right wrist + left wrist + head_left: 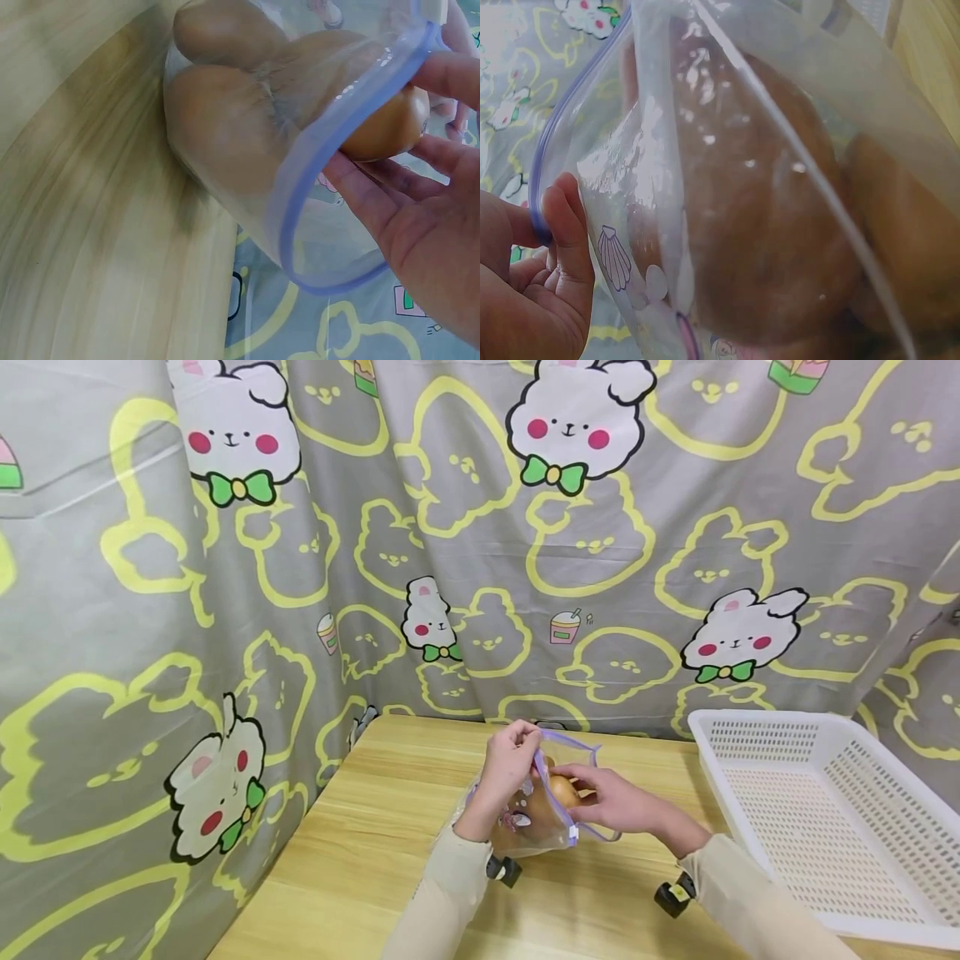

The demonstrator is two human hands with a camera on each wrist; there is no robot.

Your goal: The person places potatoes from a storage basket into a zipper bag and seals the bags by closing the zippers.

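A clear zip bag with a purple rim and small printed figures lies tilted on the table, its mouth toward the right. My left hand pinches the rim at the upper side, thumb and fingers on the purple edge. At the mouth, my right hand grips a smooth, round, orange-brown item with thumb and fingertips. Part of that item is behind the clear film. Deeper in the bag, other brown rounded items rest against each other; in the left wrist view a brown one fills the middle.
A white perforated plastic basket stands at the right of the wooden table. Behind and to the left hangs a grey curtain with cartoon prints. Black wrist-worn devices sit below both forearms.
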